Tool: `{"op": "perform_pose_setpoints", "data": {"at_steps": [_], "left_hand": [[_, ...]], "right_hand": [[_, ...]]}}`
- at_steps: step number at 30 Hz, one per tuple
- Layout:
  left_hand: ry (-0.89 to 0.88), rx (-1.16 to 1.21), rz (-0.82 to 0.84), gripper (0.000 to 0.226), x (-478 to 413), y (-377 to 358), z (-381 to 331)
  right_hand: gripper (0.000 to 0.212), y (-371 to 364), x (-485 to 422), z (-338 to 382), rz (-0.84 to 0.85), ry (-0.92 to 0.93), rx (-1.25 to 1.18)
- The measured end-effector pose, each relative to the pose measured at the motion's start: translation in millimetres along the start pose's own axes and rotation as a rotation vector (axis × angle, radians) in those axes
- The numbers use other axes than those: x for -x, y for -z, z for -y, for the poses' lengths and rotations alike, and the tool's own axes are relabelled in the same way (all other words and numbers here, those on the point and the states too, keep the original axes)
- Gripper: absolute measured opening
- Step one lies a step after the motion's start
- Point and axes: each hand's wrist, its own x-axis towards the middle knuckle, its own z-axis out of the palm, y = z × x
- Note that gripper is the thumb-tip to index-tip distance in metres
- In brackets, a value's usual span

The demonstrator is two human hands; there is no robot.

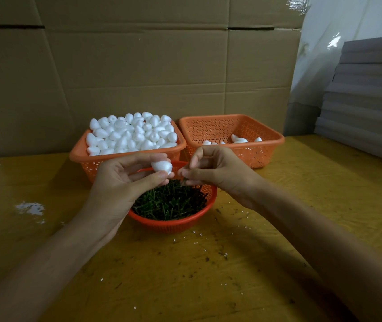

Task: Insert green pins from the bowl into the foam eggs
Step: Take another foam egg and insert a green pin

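Between my two hands: a narrow gap, directly above the far rim of the bowl point(173, 225); the coming move turns on closing it.
Left hand point(120, 180): palm turned up, thumb and fingers curled around one foam egg point(162, 167), holding it firmly at the fingertips.
Right hand point(215, 170): thumb and forefinger pinched shut on what looks like a single green pin point(183, 181). It is only a thin dark sliver below the fingertips, so I judge it a pin rather than see it plainly.
Egg from the pinch: straight to the left of my right fingertips, level with them, very near but not touching.
Egg's long axis: roughly sideways, one end facing my right hand; I cannot tell whether that end is blunt or pointed.
Pin's axis: seems to hang steeply downward from the pinch, so it probably needs tipping toward the egg before it can go in.
Nearer hand: my right does the travelling; my left only has to hold the egg steady against the push.
Supply: loose pins point(169, 203) heaped in the bowl just beneath both hands.
Beyond my left hand: full basket point(76, 156) piled with plain eggs point(129, 133).
Beyond my right hand: second basket point(276, 140) with only a few eggs point(238, 139) on its floor.
Stage, as I judge it: early, with most eggs not yet pinned.
Risk: the pin could slide off the egg's rounded surface, or go in crooked.
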Motion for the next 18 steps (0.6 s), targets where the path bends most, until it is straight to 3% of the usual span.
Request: {"op": "perform_pose_setpoints", "data": {"at_steps": [9,11,15,18], "left_hand": [[0.0,-0.008,-0.001,0.037,0,0,0],[0.0,-0.001,0.0,0.038,0,0,0],[0.0,-0.014,0.009,0.038,0,0,1],[-0.003,-0.041,0.013,0.035,0,1,1]], "right_hand": [[0.023,0,1,0,0.034,0.02,0.227],[0.023,-4,1,1,0.026,0.036,0.407],[0.022,-27,6,-1,0.113,0.081,0.998],[0.018,-37,10,1,0.143,0.051,1.069]]}}
